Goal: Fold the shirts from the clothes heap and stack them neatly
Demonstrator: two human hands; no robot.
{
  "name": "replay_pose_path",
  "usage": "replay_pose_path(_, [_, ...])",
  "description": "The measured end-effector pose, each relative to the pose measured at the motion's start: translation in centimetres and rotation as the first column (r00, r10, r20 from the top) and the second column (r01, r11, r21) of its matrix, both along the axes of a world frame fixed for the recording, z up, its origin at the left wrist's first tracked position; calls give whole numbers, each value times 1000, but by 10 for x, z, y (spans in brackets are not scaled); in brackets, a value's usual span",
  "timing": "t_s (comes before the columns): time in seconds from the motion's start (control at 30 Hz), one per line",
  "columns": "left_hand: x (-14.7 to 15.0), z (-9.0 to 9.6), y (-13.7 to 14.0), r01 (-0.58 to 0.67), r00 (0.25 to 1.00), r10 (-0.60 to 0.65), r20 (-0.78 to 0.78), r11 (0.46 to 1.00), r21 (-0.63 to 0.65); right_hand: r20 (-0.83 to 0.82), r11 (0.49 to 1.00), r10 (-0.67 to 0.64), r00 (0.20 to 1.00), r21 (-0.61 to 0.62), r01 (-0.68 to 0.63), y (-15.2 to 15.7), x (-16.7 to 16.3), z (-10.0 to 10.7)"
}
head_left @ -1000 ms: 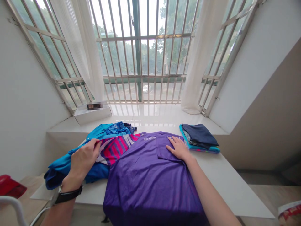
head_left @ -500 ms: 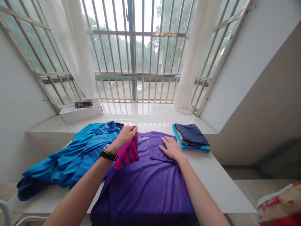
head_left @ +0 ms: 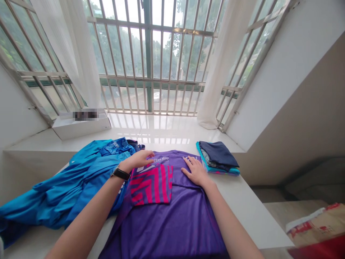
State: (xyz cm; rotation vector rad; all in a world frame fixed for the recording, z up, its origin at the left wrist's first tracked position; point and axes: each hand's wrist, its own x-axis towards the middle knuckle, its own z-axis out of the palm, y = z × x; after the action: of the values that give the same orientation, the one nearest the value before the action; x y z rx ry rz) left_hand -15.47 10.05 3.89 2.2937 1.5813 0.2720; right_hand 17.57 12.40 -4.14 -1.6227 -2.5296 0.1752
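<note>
A purple shirt (head_left: 172,223) lies spread on the white tabletop in front of me, its collar end towards the window. Its pink-striped sleeve (head_left: 152,185) is folded inward over the left part of the body. My left hand (head_left: 138,160) hovers at or rests on the upper edge of that sleeve, fingers stretched out; whether it touches the cloth is hard to tell. Flat on the shirt's upper right part lies my right hand (head_left: 195,171), fingers spread, over a folded-in purple panel. A blue garment (head_left: 88,183) lies crumpled beside my left forearm.
A folded pile of clothes (head_left: 218,156), dark navy on top and turquoise below, sits at the right. On the sill stands a white box (head_left: 82,126) at the left. Barred windows and white curtains (head_left: 215,68) are behind. A red and beige bag (head_left: 318,226) is at lower right.
My left hand has let go of the pink-striped sleeve, which now lies flat across the purple shirt. My right hand stays on the shirt. The view has shifted slightly.
</note>
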Motion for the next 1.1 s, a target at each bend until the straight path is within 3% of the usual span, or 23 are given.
replay_pose_path(0.13, [-10, 8, 1, -67, 984, 57, -169, 996, -51, -19, 999, -11, 1000, 37, 11, 2, 3, -3])
replay_pose_path(0.27, [-13, 14, 0, -78, 959, 53, -277, 994, -80, -25, 991, -9, 1000, 132, 12, 0, -5, 16])
replay_pose_path(0.4, [-18, 16, 4, -96, 942, 57, -331, 990, -103, -73, 981, 149, 986, 135, -138, -9, -45, 51])
replay_pose_path(0.5, [-21, 15, 6, -93, 937, 49, -345, 989, -111, -135, 986, 155, 979, 81, -145, -17, -81, 62])
replay_pose_path(0.63, [-20, 12, 5, -92, 933, 44, -358, 989, -117, -139, 997, 81, 987, -10, -83, -19, -105, 52])
replay_pose_path(0.9, [-19, 5, 8, -80, 933, 21, -359, 985, -150, -257, 993, 99, 961, -32, -111, -10, -91, 26])
replay_pose_path(1.1, [-28, 8, 12, 52, 970, -93, -225, 982, -184, -506, 993, 74, 859, -44, -112, -7, -93, 15])
